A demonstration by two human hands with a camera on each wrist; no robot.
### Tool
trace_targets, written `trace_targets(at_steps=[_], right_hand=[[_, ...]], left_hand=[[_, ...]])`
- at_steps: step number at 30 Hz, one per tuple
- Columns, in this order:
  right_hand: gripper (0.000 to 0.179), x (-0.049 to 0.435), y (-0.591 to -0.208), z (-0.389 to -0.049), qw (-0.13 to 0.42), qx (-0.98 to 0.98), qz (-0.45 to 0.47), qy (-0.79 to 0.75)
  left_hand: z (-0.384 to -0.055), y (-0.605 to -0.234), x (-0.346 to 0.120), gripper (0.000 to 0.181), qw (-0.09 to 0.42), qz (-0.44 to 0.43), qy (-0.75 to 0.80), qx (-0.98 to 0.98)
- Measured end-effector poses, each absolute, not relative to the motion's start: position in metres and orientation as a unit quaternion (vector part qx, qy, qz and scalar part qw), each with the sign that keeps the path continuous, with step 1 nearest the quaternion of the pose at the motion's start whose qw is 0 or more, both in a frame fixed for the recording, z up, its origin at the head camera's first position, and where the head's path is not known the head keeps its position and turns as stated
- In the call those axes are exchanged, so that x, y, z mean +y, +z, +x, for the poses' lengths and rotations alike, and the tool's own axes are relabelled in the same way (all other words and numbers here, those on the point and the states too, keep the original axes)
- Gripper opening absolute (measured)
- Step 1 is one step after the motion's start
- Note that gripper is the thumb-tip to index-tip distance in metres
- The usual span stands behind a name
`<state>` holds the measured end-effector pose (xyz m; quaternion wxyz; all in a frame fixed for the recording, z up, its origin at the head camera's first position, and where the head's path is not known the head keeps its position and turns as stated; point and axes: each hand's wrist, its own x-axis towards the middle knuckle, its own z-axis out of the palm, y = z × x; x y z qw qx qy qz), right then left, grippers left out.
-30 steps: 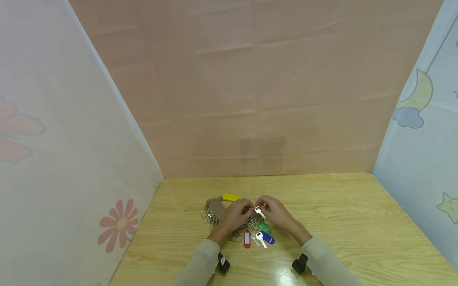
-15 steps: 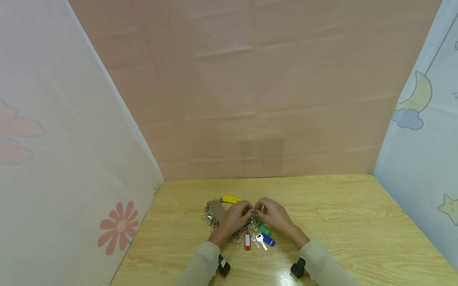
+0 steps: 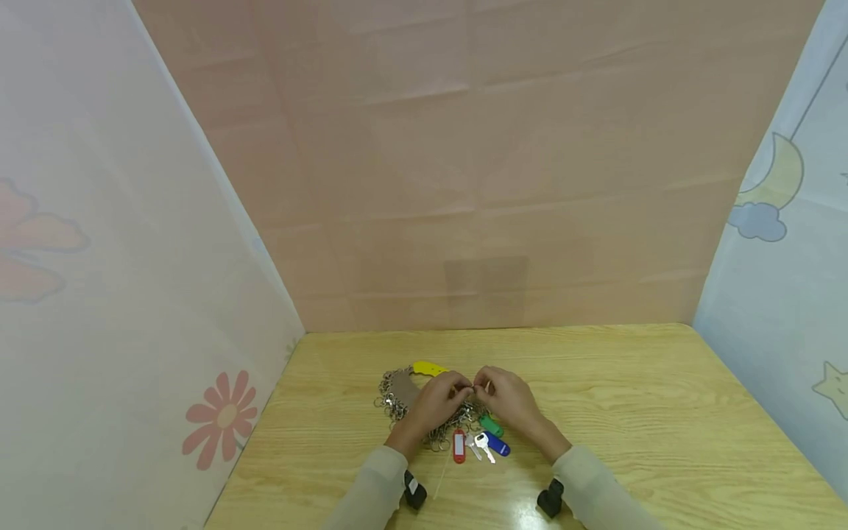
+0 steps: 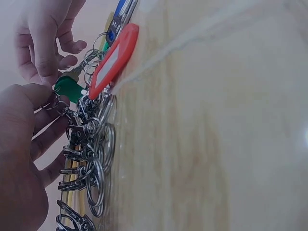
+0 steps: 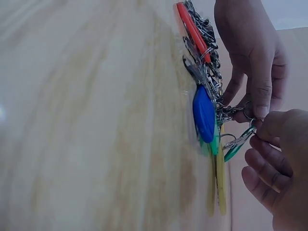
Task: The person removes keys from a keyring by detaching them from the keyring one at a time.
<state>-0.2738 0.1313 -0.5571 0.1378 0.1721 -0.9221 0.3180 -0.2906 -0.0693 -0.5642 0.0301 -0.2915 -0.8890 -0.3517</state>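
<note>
While the left hand (image 3: 433,401) narrowly pinches a metal ring (image 5: 245,111), the right hand (image 3: 509,401), at its three o'clock, pinches a second ring (image 5: 251,121) near a green tag (image 5: 234,152).

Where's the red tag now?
In the head view, the red tag is at lower centre, just left of the silver keys, beside the metal rings.

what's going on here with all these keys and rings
A person is working over a bunch of metal rings on a wooden table. The left hand's grip and right hand's grip meet at the fingertips, pinching small rings, with a green tag close by. A red tag, a blue tag and keys lie nearer the person. How the pinched rings link is unclear.
</note>
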Motion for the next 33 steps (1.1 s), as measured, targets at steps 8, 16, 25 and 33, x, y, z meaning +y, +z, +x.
trace_targets(at_steps=[8, 16, 25, 33], right_hand=[[0.021, 0.1299, -0.5551, -0.2732, 0.170, -0.917, 0.190, 0.305], [0.025, 0.1305, -0.5563, -0.2730, 0.184, -0.918, 0.207, 0.284], [0.022, 0.1305, -0.5549, -0.2722, 0.177, -0.914, 0.228, 0.284], [0.017, 0.1294, -0.5550, -0.2724, 0.140, -0.931, 0.205, 0.269]], left_hand=[[-0.2905, -0.5615, -0.0690, 0.013, 0.030, -0.294, -0.355, -0.887], [-0.2914, -0.5614, -0.0703, 0.010, 0.016, -0.288, -0.367, -0.885], [-0.2911, -0.5609, -0.0700, 0.010, 0.012, -0.288, -0.367, -0.884], [-0.2914, -0.5618, -0.0693, 0.010, 0.004, -0.282, -0.374, -0.883]])
